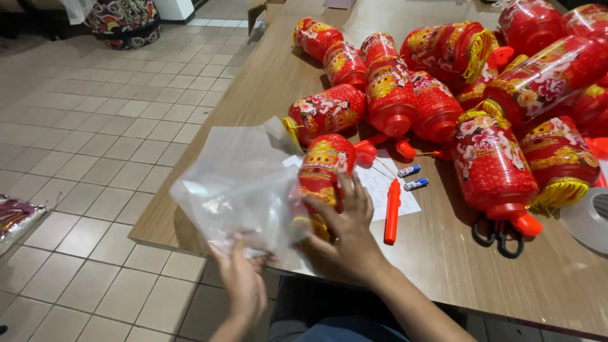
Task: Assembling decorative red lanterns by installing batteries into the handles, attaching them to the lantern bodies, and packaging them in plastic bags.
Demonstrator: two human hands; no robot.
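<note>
Table edge: the lantern [324, 174] lay near the wooden table's [443, 266] front-left corner, bare tiled floor [95, 145] beyond.
Open room: bare wood lay behind the pile of lanterns [456, 69].
Lantern: red cylinder, floral print, half inside the clear plastic bag [237, 187].
Left hand [244, 285]: fingers pinched the bag's lower edge.
Right hand [348, 234]: fingers wrapped the lantern.
Nearby: orange stick [392, 212], two small batteries [411, 177], black scissors [497, 235].

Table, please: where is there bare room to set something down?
The table is bare along its left edge, left of the lantern pile, and along the near edge right of the red stick, below the scissors. The far right is crowded.
</note>
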